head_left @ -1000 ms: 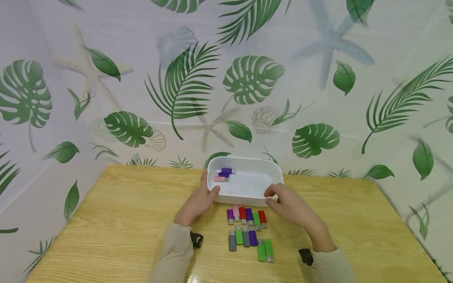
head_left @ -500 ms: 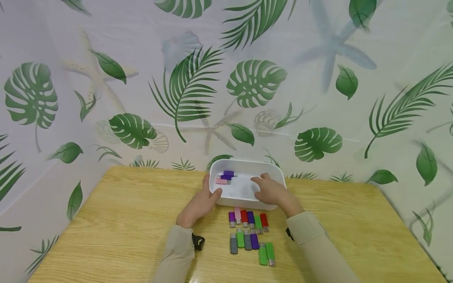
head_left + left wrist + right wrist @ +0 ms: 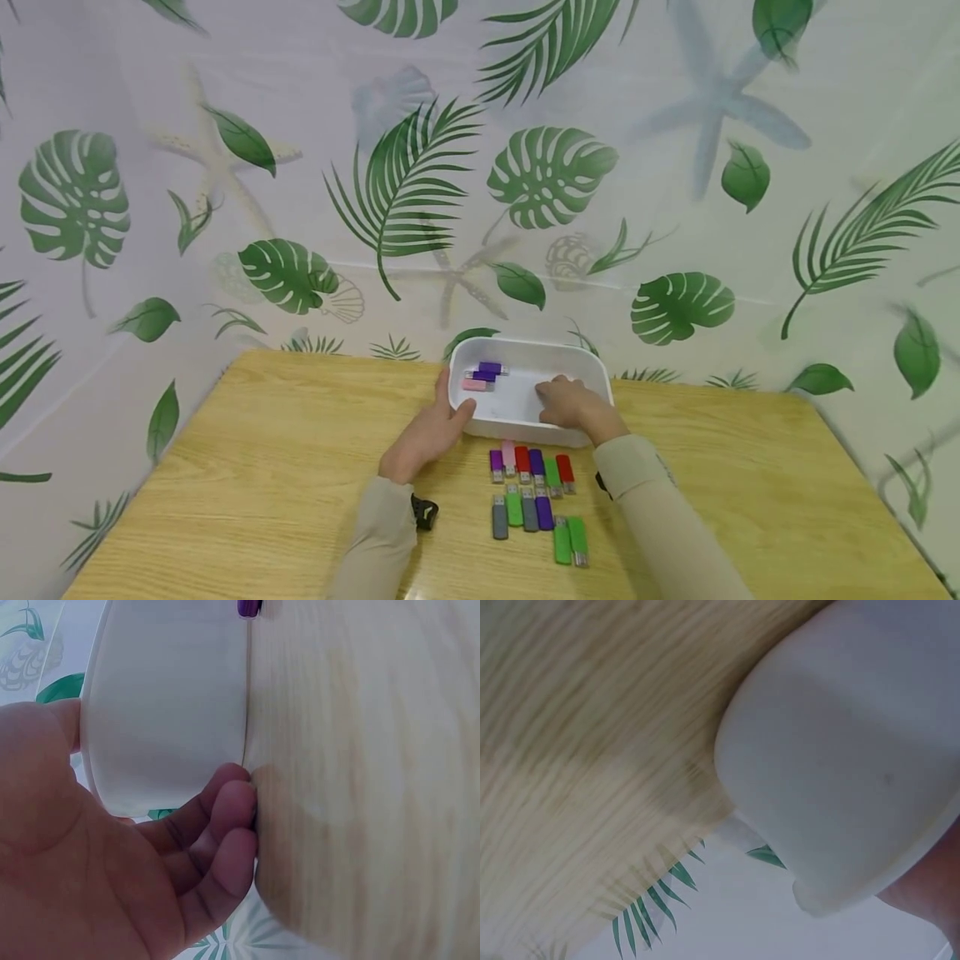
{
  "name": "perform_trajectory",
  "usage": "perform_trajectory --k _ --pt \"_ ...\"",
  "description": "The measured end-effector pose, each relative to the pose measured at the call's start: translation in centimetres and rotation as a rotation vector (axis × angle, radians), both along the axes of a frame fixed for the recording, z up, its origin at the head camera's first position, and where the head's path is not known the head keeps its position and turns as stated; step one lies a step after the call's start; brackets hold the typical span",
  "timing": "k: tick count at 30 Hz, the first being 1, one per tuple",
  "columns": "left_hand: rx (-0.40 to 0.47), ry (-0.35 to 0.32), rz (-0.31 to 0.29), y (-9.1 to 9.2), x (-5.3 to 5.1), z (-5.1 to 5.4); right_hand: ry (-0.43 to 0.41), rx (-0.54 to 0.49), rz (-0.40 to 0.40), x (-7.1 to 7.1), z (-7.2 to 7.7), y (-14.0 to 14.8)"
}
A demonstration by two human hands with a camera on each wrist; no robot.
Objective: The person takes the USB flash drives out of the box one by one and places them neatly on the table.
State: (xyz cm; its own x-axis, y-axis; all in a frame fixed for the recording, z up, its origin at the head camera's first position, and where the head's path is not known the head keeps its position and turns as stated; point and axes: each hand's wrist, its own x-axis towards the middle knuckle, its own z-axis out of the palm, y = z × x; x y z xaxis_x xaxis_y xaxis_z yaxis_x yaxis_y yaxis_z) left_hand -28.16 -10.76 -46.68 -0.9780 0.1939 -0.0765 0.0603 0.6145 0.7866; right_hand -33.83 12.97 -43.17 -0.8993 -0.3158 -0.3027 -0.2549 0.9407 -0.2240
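Observation:
A white plastic tray (image 3: 517,346) stands at the back of the table. My left hand (image 3: 427,433) grips its left end, thumb over the rim; in the left wrist view the curled fingers (image 3: 232,862) lie by the tray's base. Inside the tray's right half is my right hand (image 3: 573,407), fingers bent downward. A small grey spot shows by its fingertips; whether they hold anything cannot be made out. Two purple USB sticks (image 3: 491,367) and a pink USB stick (image 3: 474,385) lie at the tray's left. The right wrist view shows mostly the tray's outer wall (image 3: 840,765).
In front of the tray, several USB sticks (image 3: 522,464) lie in rows, coloured purple, pink, red, blue, green and grey. Two green sticks (image 3: 577,537) lie closest to me. The wooden table (image 3: 285,467) meets a leaf-patterned cloth (image 3: 420,292) behind the tray.
My right hand has moved from the tray's front right rim to inside the tray, its fingers now bending down. The left hand keeps its grip. The view has shifted slightly.

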Motion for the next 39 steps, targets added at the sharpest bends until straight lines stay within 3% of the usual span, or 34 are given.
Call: perform_trajectory --k 6,10,19,26,29,34,39 --pt "-0.002 -0.008 0.004 0.0 -0.2 -0.1 0.042 -0.038 -0.047 -0.5 -0.7 -0.3" --pt "0.000 -0.013 0.005 0.0 -0.2 -0.2 0.072 -0.091 -0.034 -0.7 -0.9 -0.9" --pt "0.012 -0.017 0.003 0.0 -0.2 -0.3 0.030 -0.004 0.029 -0.9 -0.6 -1.9" --pt "-0.011 0.002 -0.008 -0.2 0.0 -0.2 -0.013 -0.043 -0.001 -1.2 -0.8 -2.8" --pt "-0.002 0.003 -0.013 -0.2 0.0 -0.3 -0.034 -0.014 0.019 -1.3 -0.8 -3.4" --pt "-0.001 0.009 -0.022 -0.1 -0.1 -0.4 0.002 0.043 0.040 -1.2 -0.9 -4.0" --pt "-0.011 0.009 -0.015 -0.2 -0.2 -0.3 0.016 0.007 0.036 -1.2 -1.0 -4.5"
